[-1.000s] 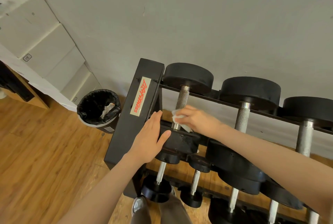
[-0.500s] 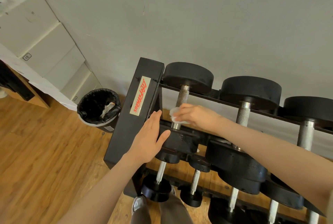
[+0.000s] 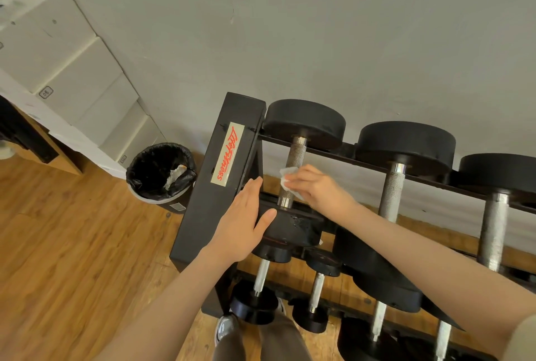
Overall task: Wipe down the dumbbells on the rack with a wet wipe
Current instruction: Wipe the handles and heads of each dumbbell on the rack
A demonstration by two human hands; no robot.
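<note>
Head view. Your right hand [image 3: 316, 186] pinches a white wet wipe [image 3: 287, 176] against the knurled handle of the leftmost top-tier dumbbell [image 3: 295, 163] on the black dumbbell rack [image 3: 220, 175]. Your left hand [image 3: 243, 224] lies flat, fingers straight, on that dumbbell's near head. A black-lined trash bin [image 3: 161, 175] stands on the wooden floor [image 3: 72, 259] left of the rack.

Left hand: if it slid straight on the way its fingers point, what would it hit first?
The left hand lies flat on the near dumbbell head, fingers pointing up toward the wall. Going on, it would probably meet the rack's end post or front rail first; depth is unclear.
</note>
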